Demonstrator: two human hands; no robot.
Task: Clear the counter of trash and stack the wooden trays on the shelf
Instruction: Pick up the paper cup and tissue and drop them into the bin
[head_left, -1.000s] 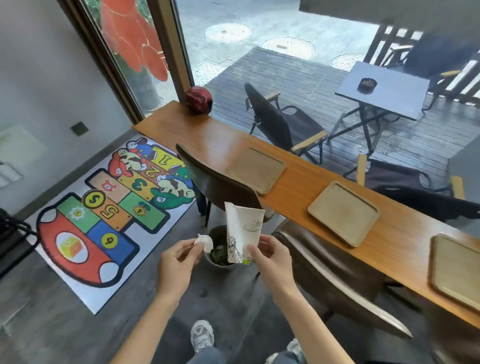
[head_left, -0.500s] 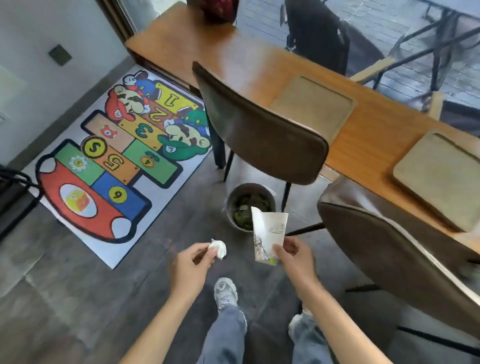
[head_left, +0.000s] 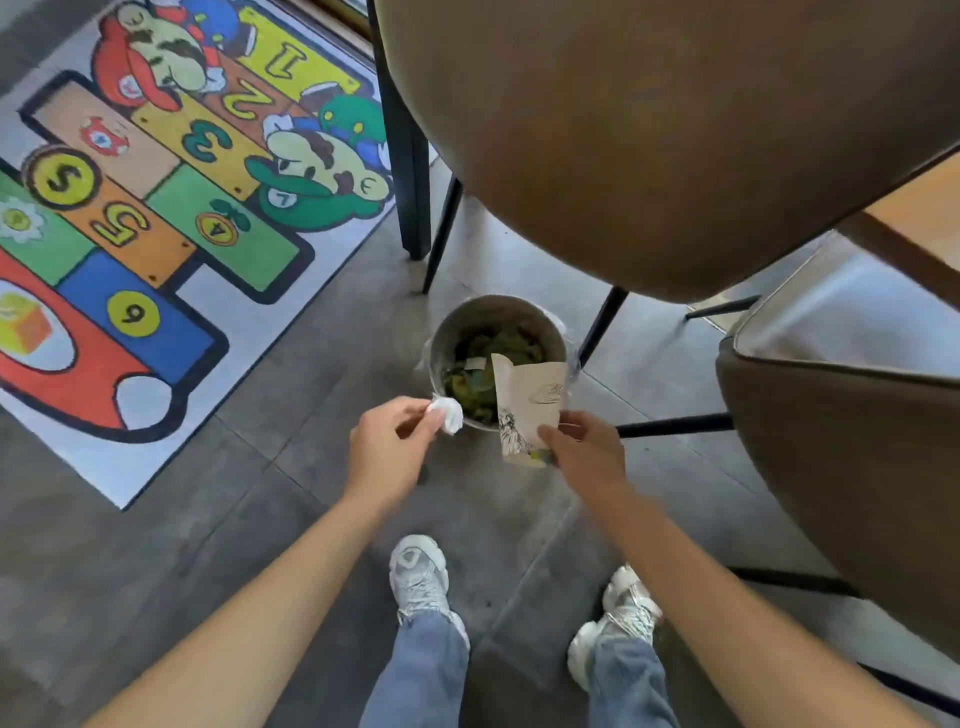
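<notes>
My left hand (head_left: 387, 449) pinches a small crumpled white tissue (head_left: 448, 412) at the near left rim of a round metal trash bin (head_left: 441, 343). A flattened white paper cup (head_left: 527, 408) with printed drawings is gripped by my right hand (head_left: 582, 452) and juts over the bin's near right rim. The bin stands on the grey floor and holds green and mixed trash. Only a corner of the wooden counter (head_left: 919, 218) shows at the right edge; no wooden tray is in view.
Two brown chairs crowd the bin: one chair back (head_left: 649, 130) hangs above it, another chair (head_left: 841, 441) stands to the right, with thin black legs around the bin. A colourful hopscotch mat (head_left: 156, 208) covers the floor at left. My feet stand just behind the bin.
My view has dropped and moved closer to the bin. Both hands have travelled forward, so the tissue and the cup now hover at the bin's rim. The counter and trays have left the view.
</notes>
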